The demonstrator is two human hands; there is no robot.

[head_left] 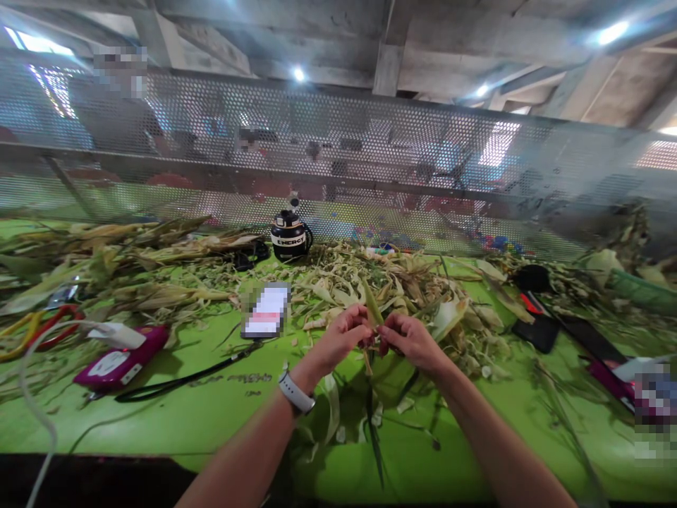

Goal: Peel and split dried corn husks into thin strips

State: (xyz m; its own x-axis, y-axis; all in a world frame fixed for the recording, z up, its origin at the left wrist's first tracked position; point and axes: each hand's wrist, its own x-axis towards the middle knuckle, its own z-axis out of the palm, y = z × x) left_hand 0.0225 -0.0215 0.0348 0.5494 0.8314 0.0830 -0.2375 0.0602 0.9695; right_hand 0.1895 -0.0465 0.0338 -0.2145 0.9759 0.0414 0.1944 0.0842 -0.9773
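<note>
Close together over the green table (211, 416), my two hands meet at a pale green corn husk (373, 305). My left hand (346, 333), with a light watch strap on the wrist, pinches its lower part. From the other side my right hand (411, 340) grips the same spot with thumb and forefinger. The husk points up and away from me. Below the fingers hangs a long thin dark green strip (371, 423). Just behind the hands lies a heap of dried husks (338, 286), and small scraps are scattered beneath them.
Left are a phone (268, 310) with a black strap, a magenta power bank (121, 358) with a white cable, and red-and-yellow-handled scissors (58, 328). A black jug marked ENERGY (290, 238) stands before a perforated metal partition (338, 155). People are beyond it. Dark flat items (537, 330) lie right.
</note>
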